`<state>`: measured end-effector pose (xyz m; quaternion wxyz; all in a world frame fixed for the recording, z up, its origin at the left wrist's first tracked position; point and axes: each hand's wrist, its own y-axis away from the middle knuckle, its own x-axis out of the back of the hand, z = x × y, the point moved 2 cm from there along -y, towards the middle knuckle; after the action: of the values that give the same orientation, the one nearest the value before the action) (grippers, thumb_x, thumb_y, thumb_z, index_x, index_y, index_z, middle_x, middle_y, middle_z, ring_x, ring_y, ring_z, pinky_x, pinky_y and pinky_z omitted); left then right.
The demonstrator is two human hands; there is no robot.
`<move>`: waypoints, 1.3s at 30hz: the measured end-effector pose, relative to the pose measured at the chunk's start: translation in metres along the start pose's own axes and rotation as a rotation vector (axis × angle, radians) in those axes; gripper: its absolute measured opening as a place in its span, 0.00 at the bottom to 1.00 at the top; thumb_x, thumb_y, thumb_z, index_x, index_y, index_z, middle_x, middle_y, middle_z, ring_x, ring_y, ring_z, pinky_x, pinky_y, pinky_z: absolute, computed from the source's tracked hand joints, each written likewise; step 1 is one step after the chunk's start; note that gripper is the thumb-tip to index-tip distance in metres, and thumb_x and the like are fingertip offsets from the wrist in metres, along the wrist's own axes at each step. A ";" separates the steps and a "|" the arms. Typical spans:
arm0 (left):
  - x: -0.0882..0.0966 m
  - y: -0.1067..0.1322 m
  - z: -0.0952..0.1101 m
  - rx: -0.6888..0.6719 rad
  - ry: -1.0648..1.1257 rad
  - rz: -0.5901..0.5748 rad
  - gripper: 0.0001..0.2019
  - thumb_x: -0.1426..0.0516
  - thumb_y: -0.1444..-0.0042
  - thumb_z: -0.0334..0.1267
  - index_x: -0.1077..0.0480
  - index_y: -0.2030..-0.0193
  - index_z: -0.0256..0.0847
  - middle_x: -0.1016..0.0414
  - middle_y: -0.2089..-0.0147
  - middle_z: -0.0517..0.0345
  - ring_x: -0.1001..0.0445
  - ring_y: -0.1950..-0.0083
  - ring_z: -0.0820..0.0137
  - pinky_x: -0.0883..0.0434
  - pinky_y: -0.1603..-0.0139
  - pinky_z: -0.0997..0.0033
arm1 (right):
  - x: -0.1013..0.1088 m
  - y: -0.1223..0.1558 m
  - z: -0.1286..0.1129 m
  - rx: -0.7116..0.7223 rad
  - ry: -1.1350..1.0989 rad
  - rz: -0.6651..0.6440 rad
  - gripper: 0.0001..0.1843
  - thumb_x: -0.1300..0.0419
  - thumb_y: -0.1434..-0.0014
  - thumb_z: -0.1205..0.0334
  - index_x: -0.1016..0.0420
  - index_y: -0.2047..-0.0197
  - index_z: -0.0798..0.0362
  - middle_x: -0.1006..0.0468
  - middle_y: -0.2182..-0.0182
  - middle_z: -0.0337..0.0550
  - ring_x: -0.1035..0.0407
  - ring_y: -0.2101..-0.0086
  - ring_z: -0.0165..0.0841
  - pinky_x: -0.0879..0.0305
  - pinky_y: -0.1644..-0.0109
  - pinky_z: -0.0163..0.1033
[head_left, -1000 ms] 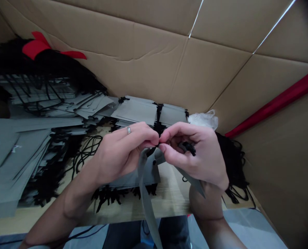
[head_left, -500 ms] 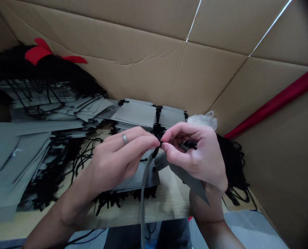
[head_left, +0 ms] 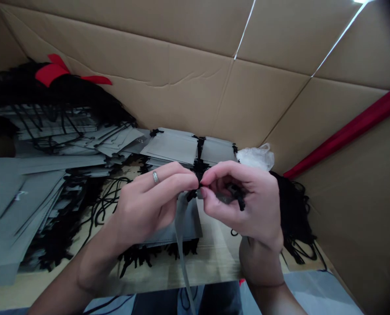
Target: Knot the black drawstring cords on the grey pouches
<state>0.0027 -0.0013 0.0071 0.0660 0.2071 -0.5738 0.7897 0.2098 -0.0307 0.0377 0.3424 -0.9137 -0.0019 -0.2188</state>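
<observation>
My left hand (head_left: pixel 152 201), with a ring on one finger, pinches a thin black cord (head_left: pixel 191 195) over the middle of the table. Fingertips of my right hand (head_left: pixel 247 201) meet it there, closed on the same cord. More black cord (head_left: pixel 238 197) lies bunched in the right palm. From the pinched spot a narrow grey piece (head_left: pixel 181 223), seen nearly edge-on, hangs down past the table's front edge. Below my hands lies a stack of grey sheets (head_left: pixel 191 225) with black cord ends sticking out at the front. The fingertips hide the exact shape of the cord.
Grey sheets (head_left: pixel 5 218) with black cords are piled at left. Behind them is a black cord bundle (head_left: pixel 90 94) with a red band (head_left: pixel 50 74). Smaller grey stacks (head_left: pixel 172 146), a clear plastic bag (head_left: pixel 257 156) and black cords (head_left: pixel 293 214) stand near the cardboard walls (head_left: pixel 182 65).
Both hands have shifted slightly left, still pinched together. The grey panel that showed below my right hand has swung out of sight there, and the hanging grey piece has turned.
</observation>
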 end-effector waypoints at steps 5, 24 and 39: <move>-0.005 -0.006 -0.004 0.142 0.171 0.043 0.11 0.40 0.25 0.26 0.20 0.52 0.48 0.14 0.61 0.60 0.15 0.62 0.71 0.21 0.64 0.71 | -0.003 -0.005 -0.004 -0.128 -0.147 0.045 0.07 0.29 0.45 0.73 0.15 0.64 0.52 0.18 0.73 0.33 0.30 0.77 0.23 0.38 0.77 0.29; 0.003 -0.005 0.005 -0.218 -0.299 -0.115 0.08 0.34 0.28 0.25 0.22 0.47 0.39 0.10 0.52 0.54 0.09 0.52 0.66 0.11 0.46 0.70 | -0.004 0.002 -0.002 0.070 0.316 0.056 0.06 0.33 0.37 0.72 0.19 0.62 0.51 0.18 0.71 0.35 0.30 0.73 0.27 0.28 0.64 0.36; 0.009 -0.013 0.014 0.240 0.178 0.134 0.08 0.28 0.37 0.30 0.16 0.58 0.50 0.11 0.64 0.68 0.15 0.68 0.73 0.20 0.69 0.70 | 0.001 0.006 -0.013 0.117 0.009 0.099 0.12 0.30 0.39 0.74 0.19 0.60 0.45 0.18 0.69 0.33 0.30 0.73 0.27 0.30 0.71 0.37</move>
<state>0.0026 -0.0111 0.0262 0.0386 0.1039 -0.4799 0.8703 0.2068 -0.0437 0.0430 0.4057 -0.8901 0.0321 -0.2053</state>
